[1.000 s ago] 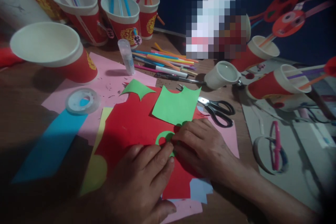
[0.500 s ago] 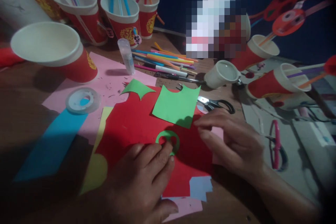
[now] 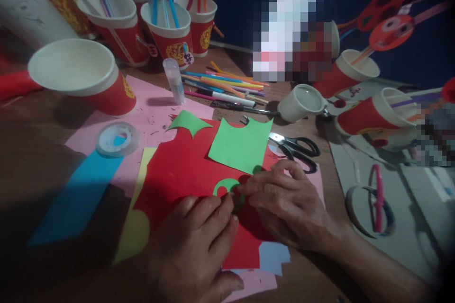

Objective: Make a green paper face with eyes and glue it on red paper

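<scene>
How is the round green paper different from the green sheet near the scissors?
The round paper is smaller than the green sheet. The round paper has a hole; the green sheet shows none. The round paper's rim curves; the green sheet has some straight sides. Both lie over red paper.

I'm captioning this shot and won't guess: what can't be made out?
All in the head view:
1. Green cutout, near part: behind the left hand.
2. Right hand's grip: its own fingers hide any pinch.
3. Scissors, part of the blades: under the green sheet.
4. Cup tag, marking: too small.
5. Backdrop patch: pixelated.
</scene>
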`<action>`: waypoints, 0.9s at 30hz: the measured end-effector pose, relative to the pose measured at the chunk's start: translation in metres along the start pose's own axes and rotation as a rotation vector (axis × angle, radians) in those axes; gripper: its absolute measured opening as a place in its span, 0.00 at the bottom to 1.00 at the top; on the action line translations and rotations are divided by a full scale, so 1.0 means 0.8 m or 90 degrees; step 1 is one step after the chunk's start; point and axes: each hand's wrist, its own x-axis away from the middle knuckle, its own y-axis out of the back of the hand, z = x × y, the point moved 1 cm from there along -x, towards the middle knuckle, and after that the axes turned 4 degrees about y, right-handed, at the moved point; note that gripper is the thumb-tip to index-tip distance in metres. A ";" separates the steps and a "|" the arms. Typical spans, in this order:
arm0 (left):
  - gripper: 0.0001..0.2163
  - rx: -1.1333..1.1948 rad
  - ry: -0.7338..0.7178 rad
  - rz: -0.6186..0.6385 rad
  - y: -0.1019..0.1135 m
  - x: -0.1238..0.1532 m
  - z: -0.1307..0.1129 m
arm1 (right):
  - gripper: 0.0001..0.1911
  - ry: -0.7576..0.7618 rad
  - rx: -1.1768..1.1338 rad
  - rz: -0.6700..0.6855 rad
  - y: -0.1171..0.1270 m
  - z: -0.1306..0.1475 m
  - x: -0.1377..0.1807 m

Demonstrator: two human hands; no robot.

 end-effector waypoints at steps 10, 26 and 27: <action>0.20 0.008 -0.015 -0.037 -0.005 0.002 0.004 | 0.08 -0.013 0.092 0.087 -0.009 0.016 0.011; 0.21 0.014 -0.043 -0.017 0.005 -0.002 0.001 | 0.11 -0.071 -0.026 -0.008 -0.014 0.014 0.015; 0.21 0.011 -0.043 -0.015 0.006 -0.002 0.001 | 0.11 -0.088 -0.072 -0.028 -0.010 0.012 0.015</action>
